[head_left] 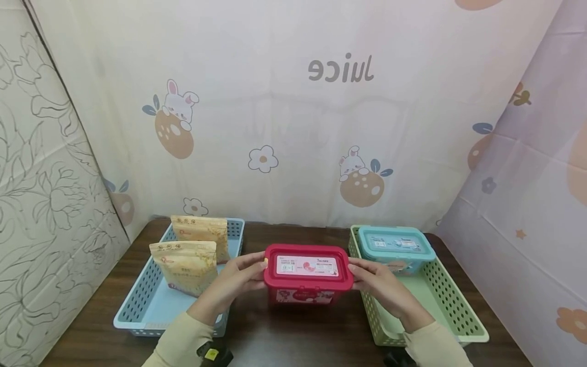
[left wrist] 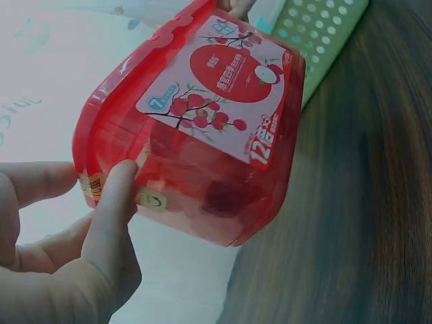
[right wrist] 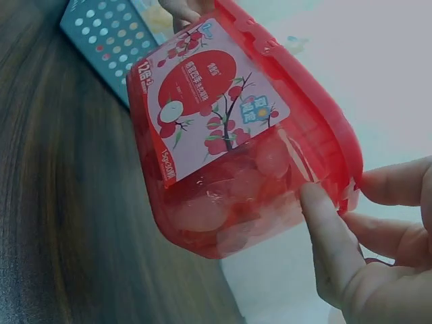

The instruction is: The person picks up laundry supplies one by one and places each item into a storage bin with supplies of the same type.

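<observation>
Between the two baskets is a red lidded tub of pods, with a cherry-printed label on its side. Rounded pods show through its see-through wall in the right wrist view. My left hand pinches its left end near the lid's rim, thumb on the near wall. At the right end, my right hand pinches the tub the same way, its thumb below the rim. The lid is on. Whether the tub's base touches the table I cannot tell.
On the left, a blue basket holds two yellow pouches. A green basket on the right holds a teal lidded tub at its far end. Both stand on a dark wooden table, with a printed curtain behind.
</observation>
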The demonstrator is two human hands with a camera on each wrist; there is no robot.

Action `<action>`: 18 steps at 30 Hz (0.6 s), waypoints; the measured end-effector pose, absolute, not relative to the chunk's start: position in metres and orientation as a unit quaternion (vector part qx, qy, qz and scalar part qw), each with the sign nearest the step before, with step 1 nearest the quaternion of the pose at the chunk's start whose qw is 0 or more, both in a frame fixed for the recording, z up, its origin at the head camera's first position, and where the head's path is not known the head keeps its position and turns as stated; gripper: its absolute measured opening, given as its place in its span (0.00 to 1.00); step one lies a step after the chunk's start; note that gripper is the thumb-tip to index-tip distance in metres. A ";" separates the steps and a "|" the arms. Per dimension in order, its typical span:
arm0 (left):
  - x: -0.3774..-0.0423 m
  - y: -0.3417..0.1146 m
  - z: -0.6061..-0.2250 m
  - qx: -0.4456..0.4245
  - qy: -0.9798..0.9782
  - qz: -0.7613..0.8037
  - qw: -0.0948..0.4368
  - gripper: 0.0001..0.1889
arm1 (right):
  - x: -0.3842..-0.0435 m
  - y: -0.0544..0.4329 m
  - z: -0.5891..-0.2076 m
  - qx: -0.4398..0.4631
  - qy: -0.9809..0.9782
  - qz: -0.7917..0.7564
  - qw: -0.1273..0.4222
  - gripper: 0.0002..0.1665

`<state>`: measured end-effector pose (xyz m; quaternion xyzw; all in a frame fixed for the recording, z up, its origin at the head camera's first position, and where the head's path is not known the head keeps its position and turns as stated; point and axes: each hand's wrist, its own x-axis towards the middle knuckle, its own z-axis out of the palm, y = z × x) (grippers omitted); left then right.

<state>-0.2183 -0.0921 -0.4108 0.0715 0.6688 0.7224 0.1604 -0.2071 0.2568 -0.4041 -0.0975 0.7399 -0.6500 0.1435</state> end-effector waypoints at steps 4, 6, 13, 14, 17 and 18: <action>-0.217 -0.092 -0.407 0.068 0.663 0.731 0.147 0.31 | -0.205 0.255 -0.397 -0.082 0.738 -0.658 0.126 0.36; -0.216 -0.092 -0.405 0.065 0.661 0.733 0.143 0.31 | -0.205 0.255 -0.394 -0.078 0.738 -0.659 0.119 0.36; -0.216 -0.092 -0.397 0.064 0.655 0.739 0.141 0.32 | -0.203 0.254 -0.384 -0.066 0.734 -0.667 0.107 0.35; -0.216 -0.092 -0.396 0.064 0.654 0.740 0.142 0.32 | -0.202 0.254 -0.382 -0.065 0.733 -0.669 0.106 0.35; -0.216 -0.093 -0.393 0.062 0.653 0.741 0.142 0.32 | -0.201 0.254 -0.379 -0.061 0.733 -0.670 0.101 0.35; -0.215 -0.093 -0.392 0.062 0.653 0.741 0.142 0.32 | -0.201 0.254 -0.378 -0.060 0.734 -0.669 0.099 0.35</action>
